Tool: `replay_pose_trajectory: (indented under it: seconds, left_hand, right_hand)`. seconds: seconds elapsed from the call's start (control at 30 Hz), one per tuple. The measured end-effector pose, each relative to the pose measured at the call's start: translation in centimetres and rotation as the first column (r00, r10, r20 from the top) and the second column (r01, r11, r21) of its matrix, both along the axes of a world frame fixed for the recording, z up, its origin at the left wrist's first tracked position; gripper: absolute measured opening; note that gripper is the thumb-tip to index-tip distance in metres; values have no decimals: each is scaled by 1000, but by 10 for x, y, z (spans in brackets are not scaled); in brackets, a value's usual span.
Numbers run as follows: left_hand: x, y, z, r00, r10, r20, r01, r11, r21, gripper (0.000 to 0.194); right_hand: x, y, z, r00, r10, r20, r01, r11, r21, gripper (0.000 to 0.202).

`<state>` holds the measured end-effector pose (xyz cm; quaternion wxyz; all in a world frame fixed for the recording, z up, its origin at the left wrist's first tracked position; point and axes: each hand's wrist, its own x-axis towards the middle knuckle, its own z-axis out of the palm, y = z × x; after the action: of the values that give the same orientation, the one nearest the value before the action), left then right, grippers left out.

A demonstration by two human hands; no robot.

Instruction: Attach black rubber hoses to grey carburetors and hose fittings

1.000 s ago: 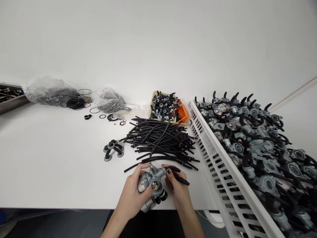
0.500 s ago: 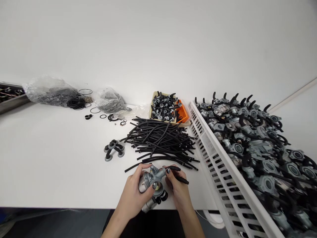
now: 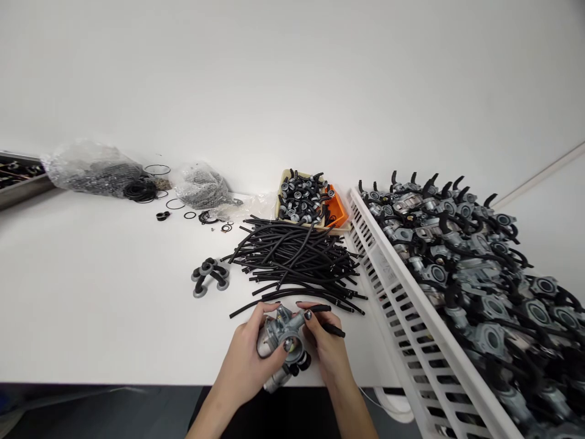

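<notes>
Near the table's front edge, my left hand (image 3: 256,347) is closed around a grey metal carburetor (image 3: 280,332), thumb pressed across its round bore. The carburetor lies tilted, its narrow end pointing to the right. My right hand (image 3: 326,341) pinches that narrow end, thumb on top. Two black rubber ends, a black rubber elbow (image 3: 322,308) and another black piece (image 3: 333,330), stick out to the right from between its fingers. Where they join the carburetor is hidden by the fingers. Just beyond both hands lies a pile of black rubber hoses (image 3: 292,250).
On the right stands a white slotted crate (image 3: 411,305) heaped with carburetors (image 3: 475,268). Behind the hoses are a cream tray (image 3: 282,183) of capped elbows and an orange bin (image 3: 339,207). Several elbows (image 3: 209,275) lie left. Plastic bags (image 3: 201,186) and rubber rings (image 3: 189,215) are further back.
My right hand has shifted slightly left on the carburetor's narrow end, and its index fingertip now shows beyond it. My left hand keeps the same hold.
</notes>
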<state>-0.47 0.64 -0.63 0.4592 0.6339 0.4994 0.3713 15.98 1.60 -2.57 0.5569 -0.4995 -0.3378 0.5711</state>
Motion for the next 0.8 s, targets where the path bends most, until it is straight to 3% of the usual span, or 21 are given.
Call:
replay_pose_trajectory:
  seconds: [0.23,0.43,0.53,0.7,0.8]
  left_hand:
    - [5,-2,3,998,63,-18,-63,998,7,43]
    - [7,-2,4,994,97,49,-96,995,-30,41]
    - [6,-1,2,981,178,72,-173,983,-65,39]
    - [1,2,-5,970,223,96,-219,975,-50,37]
    - [-1,2,-7,970,220,105,-214,975,-61,38]
  right_hand:
    - [-1,1,-2,1000,-19,13,18,1000,18,32]
    - [2,0,-8,996,54,67,-60,995,81,48]
    - [5,-3,-10,987,7,159,-24,994,111,50]
    - [14,-5,-8,832,-146,536,54,981,184,34]
    - [19,-3,-11,750,-185,634,46,972,230,33]
